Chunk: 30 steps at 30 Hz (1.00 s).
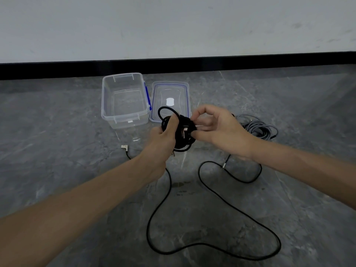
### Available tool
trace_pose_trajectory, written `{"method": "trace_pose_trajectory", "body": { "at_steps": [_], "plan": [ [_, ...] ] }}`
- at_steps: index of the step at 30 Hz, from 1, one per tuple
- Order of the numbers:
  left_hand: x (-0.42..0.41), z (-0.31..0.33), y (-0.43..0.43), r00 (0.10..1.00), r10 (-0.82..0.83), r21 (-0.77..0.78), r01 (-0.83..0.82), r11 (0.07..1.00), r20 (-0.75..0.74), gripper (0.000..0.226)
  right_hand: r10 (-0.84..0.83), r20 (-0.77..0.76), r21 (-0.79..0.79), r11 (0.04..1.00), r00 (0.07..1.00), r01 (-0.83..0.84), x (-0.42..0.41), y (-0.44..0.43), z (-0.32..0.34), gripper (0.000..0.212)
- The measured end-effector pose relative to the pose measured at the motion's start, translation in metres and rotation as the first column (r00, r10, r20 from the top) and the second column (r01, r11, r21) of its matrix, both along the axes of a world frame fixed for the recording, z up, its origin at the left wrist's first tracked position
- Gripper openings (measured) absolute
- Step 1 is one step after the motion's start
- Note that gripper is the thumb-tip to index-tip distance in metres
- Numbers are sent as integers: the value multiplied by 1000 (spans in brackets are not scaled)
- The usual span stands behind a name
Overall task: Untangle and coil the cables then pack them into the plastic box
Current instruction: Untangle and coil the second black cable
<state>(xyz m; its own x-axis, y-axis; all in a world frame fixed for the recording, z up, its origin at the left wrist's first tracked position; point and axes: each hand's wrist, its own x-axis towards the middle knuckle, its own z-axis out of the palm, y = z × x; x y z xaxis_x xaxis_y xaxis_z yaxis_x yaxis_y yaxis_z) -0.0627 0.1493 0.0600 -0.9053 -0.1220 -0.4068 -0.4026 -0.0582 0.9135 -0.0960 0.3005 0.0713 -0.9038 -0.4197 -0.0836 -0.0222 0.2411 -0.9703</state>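
Left grip (pixel 163 139): fingers curled round a black coil (pixel 189 125), clamped on its left side, thumb below. The coil is held in the air above the floor (pixel 57 132), just near of the lid in view.

Right grip (pixel 221 132): thumb and fingertips pinch the coil's right edge; forefinger arched over the top, the other fingers loosely bent.

Coil: several turns of black cable, bunched and uneven. One loop stands up from the top. A metal plug (pixel 185 130) shows between the turns.

Loose cable (pixel 147 229): black, runs down from under the left grip and lies on the floor in wide, open loops below both forearms. A small metal connector (pixel 224 166) sits on it beneath the right wrist.

USB plug (pixel 124 147): angled, on the floor left of the left wrist; its black lead passes behind the forearm.

Grey cable (pixel 258 128): loose bundle on the floor, beyond and right of the right grip, partly hidden by it.

Box (pixel 107 112): clear plastic, upright on the floor, lid off, beyond and left of the grips. Blue clip on its right wall.

Lid (pixel 185 87): clear, blue seal round the rim, white label at centre. Lies flat just beside the box, on its right.

Wall (pixel 173 26): pale, with a black skirting along the floor.
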Motion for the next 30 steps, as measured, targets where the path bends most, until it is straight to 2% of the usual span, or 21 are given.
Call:
{"method": "trace_pose_trajectory", "body": {
  "at_steps": [4, 7, 9, 17, 19, 20, 22, 23, 25, 26, 27, 30],
  "plan": [
    [-4, 3, -1, 999, -19, 45, 21, 999, -36, 45, -64, 77, -27, 997, 995, 66, 1, -3, 2, 29],
    [-5, 5, 0, 996, -50, 49, 54, 997, -75, 46, 10, 223, -112, 994, 975, 16, 1, -3, 8, 34],
    [-4, 6, 0, 995, -60, 53, 64, 996, -80, 45, 43, 237, -151, 989, 971, -7, 3, -3, 10, 36],
    [-1, 8, -4, 992, -91, 48, 95, 994, -90, 40, 142, 104, -77, 988, 984, -134, -2, 4, 13, 43],
    [-2, 8, -4, 993, -82, 44, 86, 995, -86, 43, 124, -5, -25, 992, 992, -125, -6, 6, 13, 44],
    [-2, 7, -4, 994, -74, 41, 77, 996, -81, 45, 100, -122, 30, 995, 987, -97, -7, 7, 13, 43],
    [-4, 5, -3, 996, -67, 24, 69, 997, -66, 47, 97, -417, 171, 985, 904, -27, -9, 8, 14, 38],
    [-5, 3, -3, 996, -67, 10, 67, 998, -60, 49, 141, -569, 249, 968, 810, 6, -11, 8, 14, 32],
    [-6, 3, -2, 996, -71, -3, 71, 997, -58, 51, 309, -779, 411, 909, 545, 73, -13, 10, 15, 21],
    [-7, 2, -3, 996, -69, 4, 70, 998, -59, 51, 393, -811, 478, 872, 434, 104, -14, 10, 15, 17],
    [-8, 2, -3, 996, -66, 13, 67, 998, -61, 51, 449, -815, 523, 843, 365, 130, -13, 9, 14, 14],
    [-8, 1, -4, 994, -73, 18, 74, 997, -76, 58, 497, -819, 558, 806, 287, 198, -6, 4, 14, 16]
  ]
}}
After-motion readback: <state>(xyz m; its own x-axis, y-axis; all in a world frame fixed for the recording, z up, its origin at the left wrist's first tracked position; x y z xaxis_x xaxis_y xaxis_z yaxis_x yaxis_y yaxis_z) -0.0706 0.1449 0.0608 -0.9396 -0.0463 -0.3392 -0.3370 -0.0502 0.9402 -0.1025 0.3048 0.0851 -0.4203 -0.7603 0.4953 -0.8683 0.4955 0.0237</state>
